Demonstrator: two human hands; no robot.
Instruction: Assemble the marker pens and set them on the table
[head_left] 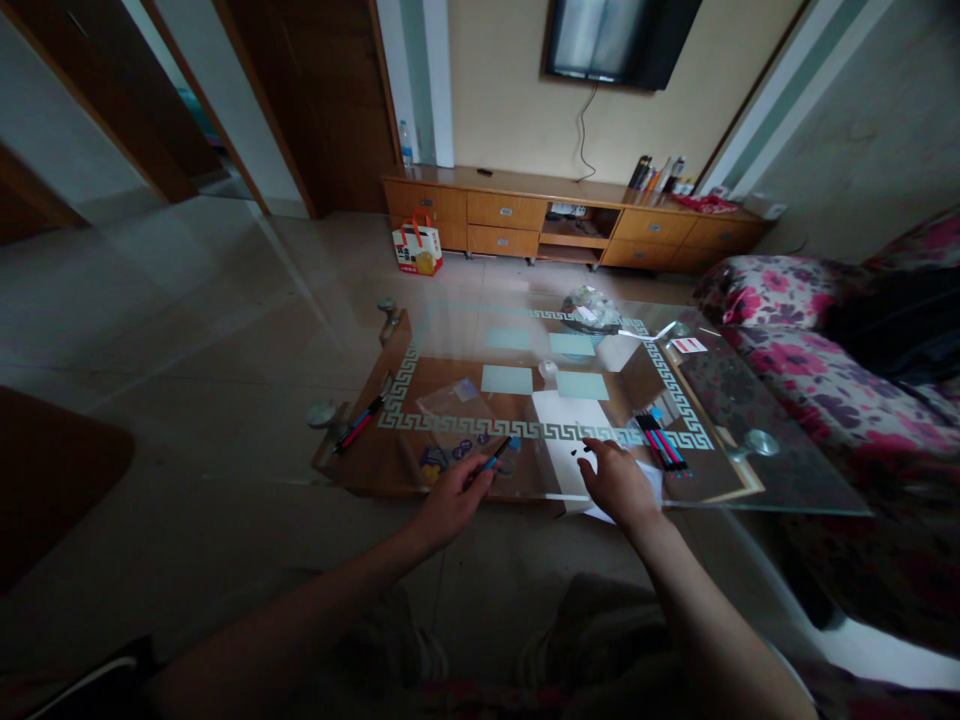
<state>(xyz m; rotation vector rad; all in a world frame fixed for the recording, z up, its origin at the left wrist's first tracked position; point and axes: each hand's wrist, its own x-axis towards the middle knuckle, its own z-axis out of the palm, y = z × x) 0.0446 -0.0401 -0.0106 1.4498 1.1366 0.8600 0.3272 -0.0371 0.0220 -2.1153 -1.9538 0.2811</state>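
Observation:
My left hand [459,497] is closed around a blue and black pen [496,456], its dark end pointing up and away to the right. My right hand [619,480] reaches over the glass table [810,490] with thumb and index finger apart. By its fingertips lie small black pieces [574,452], too small to name for sure. White paper [559,440] shows beneath them. To the right of that hand several black, pink and blue pens [661,443] lie side by side. More pens [361,424] rest at the table's left end.
A clear plastic sleeve [454,399] lies left of the paper. Toward the far side sit a plastic bag [591,309] and a red-and-white card [688,345]. Beyond are a wooden TV cabinet [502,212] and a paper bag [418,249]. A flowered sofa [847,370] stands at right.

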